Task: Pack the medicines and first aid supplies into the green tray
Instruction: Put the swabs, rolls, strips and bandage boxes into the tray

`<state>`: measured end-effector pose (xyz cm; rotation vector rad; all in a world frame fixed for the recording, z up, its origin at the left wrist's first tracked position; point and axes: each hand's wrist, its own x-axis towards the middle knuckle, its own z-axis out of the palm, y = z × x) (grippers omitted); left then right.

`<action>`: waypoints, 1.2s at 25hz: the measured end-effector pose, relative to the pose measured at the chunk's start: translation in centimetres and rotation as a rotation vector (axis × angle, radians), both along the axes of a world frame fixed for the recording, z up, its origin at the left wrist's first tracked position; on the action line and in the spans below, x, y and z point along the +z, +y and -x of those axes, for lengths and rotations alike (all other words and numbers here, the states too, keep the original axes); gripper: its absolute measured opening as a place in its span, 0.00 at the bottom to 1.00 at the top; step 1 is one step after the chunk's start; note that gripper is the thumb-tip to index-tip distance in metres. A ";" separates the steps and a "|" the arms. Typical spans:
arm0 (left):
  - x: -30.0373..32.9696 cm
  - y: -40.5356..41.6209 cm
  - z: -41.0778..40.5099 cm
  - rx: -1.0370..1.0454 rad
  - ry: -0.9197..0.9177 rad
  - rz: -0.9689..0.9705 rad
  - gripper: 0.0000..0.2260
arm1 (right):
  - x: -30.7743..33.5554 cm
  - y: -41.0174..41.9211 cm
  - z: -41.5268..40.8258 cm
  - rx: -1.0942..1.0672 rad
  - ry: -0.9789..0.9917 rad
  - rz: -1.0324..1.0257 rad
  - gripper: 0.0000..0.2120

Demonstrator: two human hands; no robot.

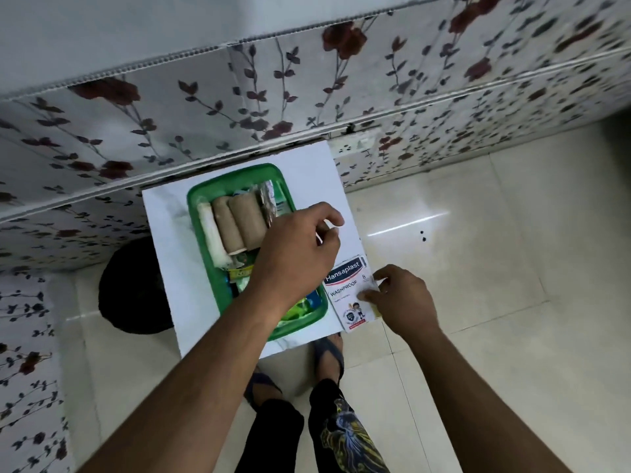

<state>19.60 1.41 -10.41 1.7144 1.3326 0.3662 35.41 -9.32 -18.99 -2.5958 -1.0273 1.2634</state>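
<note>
The green tray (pixel 199 196) sits on a small white table (pixel 164 233). It holds two tan bandage rolls (pixel 239 223), a white gauze roll (pixel 213 233), foil blister strips (pixel 268 199) and small packets. My left hand (pixel 300 244) hovers over the tray's right side with fingers curled; I cannot tell whether it pinches something small. At the table's right front edge, outside the tray, lies a white Hansaplast plaster box (pixel 348 291). My right hand (pixel 399 298) grips its right edge with thumb and fingers.
A round black object (pixel 126 285) stands on the floor left of the table. A floral-covered surface (pixel 307 97) runs behind the table. My sandalled feet (pixel 327 353) are at the table's front edge. Glossy tiled floor (pixel 478 268) extends to the right.
</note>
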 end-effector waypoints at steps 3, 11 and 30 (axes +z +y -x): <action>-0.1 -0.1 -0.2 -0.001 0.000 -0.001 0.07 | 0.2 -0.3 -1.0 -0.071 0.026 -0.058 0.11; 1.4 -0.6 0.9 0.087 -0.040 0.011 0.11 | 7.0 1.4 -3.2 -0.476 0.399 -0.336 0.04; -0.4 3.6 10.2 0.225 0.473 -0.251 0.27 | 8.8 4.9 4.8 -0.290 0.468 -0.333 0.10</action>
